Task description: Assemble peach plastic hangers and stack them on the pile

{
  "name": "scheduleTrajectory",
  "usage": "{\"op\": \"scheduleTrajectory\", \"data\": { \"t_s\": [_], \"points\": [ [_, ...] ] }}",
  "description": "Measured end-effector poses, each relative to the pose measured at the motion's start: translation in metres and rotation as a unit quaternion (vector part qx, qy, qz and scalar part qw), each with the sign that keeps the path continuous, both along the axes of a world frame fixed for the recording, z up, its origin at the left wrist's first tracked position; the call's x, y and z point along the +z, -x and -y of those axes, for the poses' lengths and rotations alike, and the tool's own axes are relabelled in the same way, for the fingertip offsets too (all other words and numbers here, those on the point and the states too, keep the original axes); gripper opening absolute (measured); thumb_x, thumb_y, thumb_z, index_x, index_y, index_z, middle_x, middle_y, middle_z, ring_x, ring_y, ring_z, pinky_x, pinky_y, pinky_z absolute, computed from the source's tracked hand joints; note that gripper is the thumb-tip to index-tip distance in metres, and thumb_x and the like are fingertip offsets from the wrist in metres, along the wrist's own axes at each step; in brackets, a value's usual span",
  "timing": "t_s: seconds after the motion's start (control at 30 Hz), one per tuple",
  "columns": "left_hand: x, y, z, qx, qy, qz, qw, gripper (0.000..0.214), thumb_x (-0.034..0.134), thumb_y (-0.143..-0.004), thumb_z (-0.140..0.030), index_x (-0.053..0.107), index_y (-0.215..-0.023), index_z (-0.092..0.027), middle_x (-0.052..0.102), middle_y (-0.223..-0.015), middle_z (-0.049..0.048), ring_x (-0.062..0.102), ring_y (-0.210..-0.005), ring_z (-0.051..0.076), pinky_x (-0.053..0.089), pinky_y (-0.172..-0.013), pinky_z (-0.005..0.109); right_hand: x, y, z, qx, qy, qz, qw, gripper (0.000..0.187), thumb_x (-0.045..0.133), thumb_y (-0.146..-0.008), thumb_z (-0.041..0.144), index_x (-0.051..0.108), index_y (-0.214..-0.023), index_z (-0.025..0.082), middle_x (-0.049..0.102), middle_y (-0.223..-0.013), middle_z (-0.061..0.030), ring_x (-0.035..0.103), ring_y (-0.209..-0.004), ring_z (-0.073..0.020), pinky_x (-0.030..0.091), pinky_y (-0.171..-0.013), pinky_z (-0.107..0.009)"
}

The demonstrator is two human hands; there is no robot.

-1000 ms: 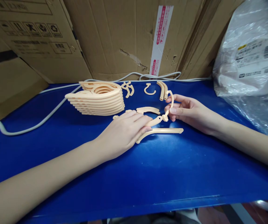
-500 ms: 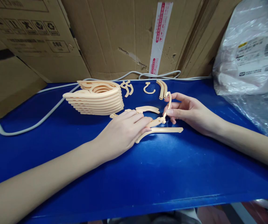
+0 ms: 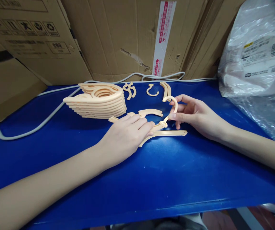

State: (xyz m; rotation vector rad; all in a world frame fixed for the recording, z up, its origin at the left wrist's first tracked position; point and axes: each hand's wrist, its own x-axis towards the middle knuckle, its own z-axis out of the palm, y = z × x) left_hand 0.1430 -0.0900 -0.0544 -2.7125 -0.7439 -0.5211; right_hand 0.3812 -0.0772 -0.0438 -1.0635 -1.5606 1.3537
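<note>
One cream hook point(image 3: 176, 105) is pinched in the right hand point(image 3: 195, 113), its foot at a slim strip point(image 3: 157, 127) midway across the blue table point(image 3: 137, 188). The left hand point(image 3: 126, 135) covers the strip's left part; we cannot tell whether it grips. A loose hold there, we judge, could let the strip twist, skewing the hook.

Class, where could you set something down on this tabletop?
Free: the near blue tabletop, between left forearm and right forearm; also between white cable and left forearm. Crowded: between and beyond left hand and right hand: loose cream pieces and a stack.
</note>
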Motion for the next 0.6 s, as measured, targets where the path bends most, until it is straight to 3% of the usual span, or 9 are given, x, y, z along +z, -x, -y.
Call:
{"op": "scheduleTrajectory", "data": {
  "t_s": [0.37,0.6],
  "points": [
    [0.002,-0.002,0.002,0.009,-0.053,-0.015,0.998,0.034,0.031,-0.102,-0.021,0.063,-0.099,-0.012,0.067,-0.084,0.0075,0.061,-0.081,0.022,0.044,-0.073,0.033,0.008,0.001,0.010,-0.016,-0.082,0.055,0.995,0.051,0.076,-0.077,0.035,0.052,-0.122,0.030,0.062,-0.082,0.0011,0.060,-0.078,-0.0179,0.050,-0.075,-0.034],
    [0.004,-0.002,0.005,0.001,-0.023,-0.011,1.000,0.034,0.033,-0.102,-0.022,0.065,-0.097,-0.012,0.068,-0.081,0.0067,0.062,-0.077,0.023,0.042,-0.070,0.034,0.008,0.000,0.011,-0.007,-0.112,0.069,0.991,0.050,0.068,-0.085,0.033,0.051,-0.132,0.029,0.063,-0.084,-0.0002,0.063,-0.083,-0.0192,0.051,-0.078,-0.035]
  ]
}}
